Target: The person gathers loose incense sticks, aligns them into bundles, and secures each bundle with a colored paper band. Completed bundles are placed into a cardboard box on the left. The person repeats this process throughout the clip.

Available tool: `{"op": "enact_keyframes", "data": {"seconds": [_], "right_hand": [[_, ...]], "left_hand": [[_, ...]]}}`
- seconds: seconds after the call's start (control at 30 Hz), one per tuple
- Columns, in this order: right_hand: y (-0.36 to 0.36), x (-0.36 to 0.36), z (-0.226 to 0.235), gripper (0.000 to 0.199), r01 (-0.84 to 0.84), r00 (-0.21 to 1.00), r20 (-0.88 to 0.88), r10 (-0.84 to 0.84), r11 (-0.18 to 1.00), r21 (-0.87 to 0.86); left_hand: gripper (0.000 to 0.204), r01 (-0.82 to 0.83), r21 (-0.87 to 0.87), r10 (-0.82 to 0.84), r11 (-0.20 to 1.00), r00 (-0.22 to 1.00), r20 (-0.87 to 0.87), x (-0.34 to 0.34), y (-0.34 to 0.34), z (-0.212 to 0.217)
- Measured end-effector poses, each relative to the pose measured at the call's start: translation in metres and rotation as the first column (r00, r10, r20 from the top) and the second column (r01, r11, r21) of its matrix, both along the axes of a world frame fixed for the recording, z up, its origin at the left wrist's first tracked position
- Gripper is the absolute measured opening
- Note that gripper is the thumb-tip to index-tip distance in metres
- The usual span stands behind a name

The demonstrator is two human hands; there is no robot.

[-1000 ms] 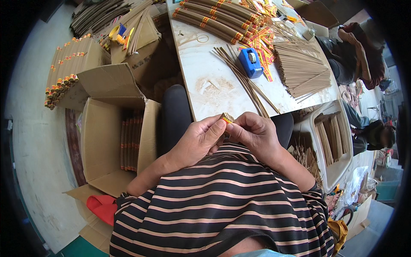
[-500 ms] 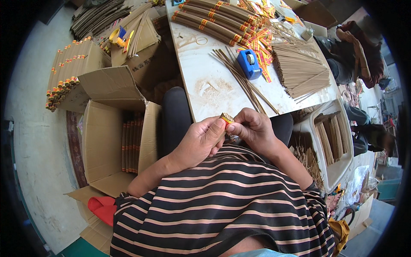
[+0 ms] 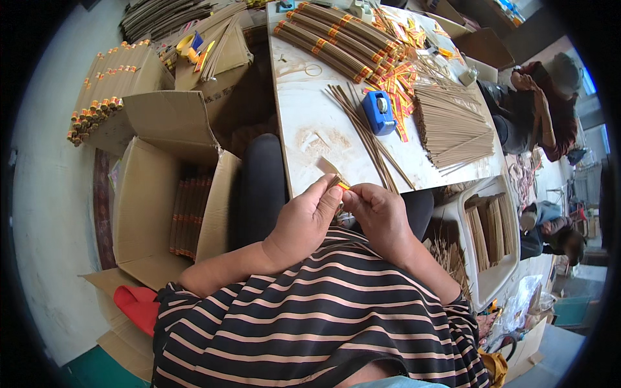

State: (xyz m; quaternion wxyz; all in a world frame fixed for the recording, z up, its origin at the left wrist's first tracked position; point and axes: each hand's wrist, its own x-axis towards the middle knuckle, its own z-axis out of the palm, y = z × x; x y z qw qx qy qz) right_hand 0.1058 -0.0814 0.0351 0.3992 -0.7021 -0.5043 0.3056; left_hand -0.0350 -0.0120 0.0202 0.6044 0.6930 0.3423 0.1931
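Both my hands meet at the near edge of the white table (image 3: 304,103). My left hand (image 3: 305,218) and my right hand (image 3: 378,213) pinch a thin bundle of brown incense sticks (image 3: 331,172) with a yellow-and-red paper band at the fingertips. The bundle's end pokes up and away from me, over the table edge. Most of its length is hidden by my fingers.
On the table lie a loose row of sticks (image 3: 362,129), a blue tape dispenser (image 3: 379,112), a fan of sticks (image 3: 453,126), banded bundles (image 3: 336,39) and paper labels (image 3: 396,77). An open cardboard box (image 3: 155,207) with bundles stands left. A white crate (image 3: 491,233) sits right. Other people sit at right.
My hands have stayed at the table edge and shifted slightly. The bundle's tip now sticks out farther above my fingers.
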Motion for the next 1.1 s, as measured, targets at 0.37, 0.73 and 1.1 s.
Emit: {"op": "enact_keyframes", "data": {"seconds": [0.37, 0.73, 1.1], "right_hand": [[-0.010, -0.004, -0.028, 0.030, -0.051, 0.784, -0.616, 0.079, 0.997, 0.062], [-0.003, 0.041, -0.012, 0.027, -0.464, 0.696, -0.581, 0.423, 0.882, 0.086], [0.003, 0.057, 0.027, 0.028, -0.643, 0.762, -0.136, 0.633, 0.765, -0.043]], "left_hand": [[0.052, 0.108, -0.018, -0.106, 0.994, 0.989, 0.102, -0.004, 0.000, -0.003], [0.087, 0.368, -0.420, -0.284, 0.830, 0.926, 0.249, -0.005, 0.008, 0.002], [0.090, 0.379, -0.433, -0.341, 0.818, 0.925, 0.166, 0.001, 0.002, 0.005]]}}
